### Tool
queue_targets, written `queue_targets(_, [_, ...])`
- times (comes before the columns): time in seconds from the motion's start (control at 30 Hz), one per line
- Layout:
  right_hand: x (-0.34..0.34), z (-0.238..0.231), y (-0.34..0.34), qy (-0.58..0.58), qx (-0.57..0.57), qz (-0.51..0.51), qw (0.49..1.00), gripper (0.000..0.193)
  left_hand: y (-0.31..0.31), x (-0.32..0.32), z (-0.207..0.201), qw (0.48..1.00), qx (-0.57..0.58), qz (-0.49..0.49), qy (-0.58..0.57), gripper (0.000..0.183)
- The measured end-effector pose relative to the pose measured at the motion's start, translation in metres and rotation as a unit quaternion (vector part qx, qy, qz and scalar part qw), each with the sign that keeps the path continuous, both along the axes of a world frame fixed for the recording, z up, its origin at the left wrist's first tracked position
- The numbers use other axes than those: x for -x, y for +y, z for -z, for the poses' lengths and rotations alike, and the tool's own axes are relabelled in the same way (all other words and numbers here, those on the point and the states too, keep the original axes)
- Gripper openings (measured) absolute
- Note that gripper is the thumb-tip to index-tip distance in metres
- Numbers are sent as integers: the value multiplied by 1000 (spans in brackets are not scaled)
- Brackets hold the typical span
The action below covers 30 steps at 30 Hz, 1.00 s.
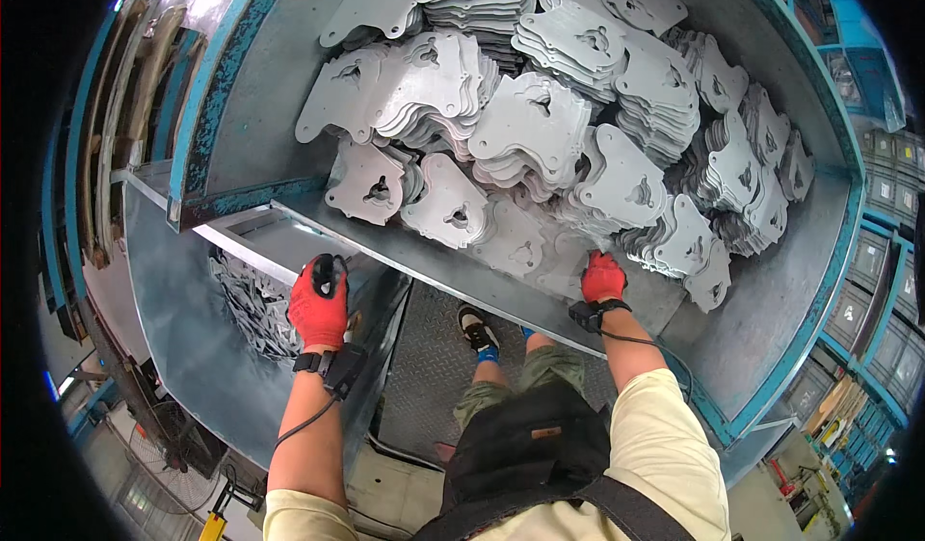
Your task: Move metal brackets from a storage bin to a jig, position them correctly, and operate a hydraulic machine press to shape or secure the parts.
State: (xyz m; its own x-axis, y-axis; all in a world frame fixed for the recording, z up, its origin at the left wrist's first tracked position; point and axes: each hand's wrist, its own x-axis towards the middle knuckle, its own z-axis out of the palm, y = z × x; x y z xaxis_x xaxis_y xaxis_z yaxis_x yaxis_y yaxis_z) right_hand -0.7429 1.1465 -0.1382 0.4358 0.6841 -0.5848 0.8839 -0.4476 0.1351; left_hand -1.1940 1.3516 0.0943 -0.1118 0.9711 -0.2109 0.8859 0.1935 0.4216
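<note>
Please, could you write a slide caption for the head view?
Red-gloved right hand beside stacked grey metal plates in a teal-edged bin.

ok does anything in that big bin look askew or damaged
Yes, mildly: the stacks of grey metal plates in the big bin lean and fan out at differing angles rather than standing square. The blue paint on its left edge is patchy, with dark spots that look like wear.

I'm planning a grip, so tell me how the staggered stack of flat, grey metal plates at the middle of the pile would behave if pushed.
The stack of flat, grey metal plates would probably slide apart, since its layers' edges are out of line. It seems unlikely to roll, lying on broad faces.
</note>
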Motion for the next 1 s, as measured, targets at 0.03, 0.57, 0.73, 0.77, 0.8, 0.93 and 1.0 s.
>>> queue_targets(0.03, [1,2,-1,22,-19,12,1000,51,-2,2,0,1000,2,-3,-16,37])
queue_targets(0.57, [31,-33,-2,34,-38,-43,998,52,-5,19,-2,998,0,11,54,38])
queue_targets(0.73, [1,5,-4,47,15,46,998,59,-3,9,10,1000,-2,5,13,39])
queue_targets(0.77, [5,2,0,54,3,35,998,51,-4,12,6,1000,0,2,19,39])
queue_targets(0.8, [9,-2,5,59,5,32,998,51,-5,14,3,1000,-6,3,28,39])
queue_targets(0.93, [11,-14,18,89,34,97,991,50,-5,15,2,1000,-4,5,28,39])
queue_targets(1.0, [6,-16,19,88,38,124,988,51,-4,11,3,1000,-4,6,30,39])
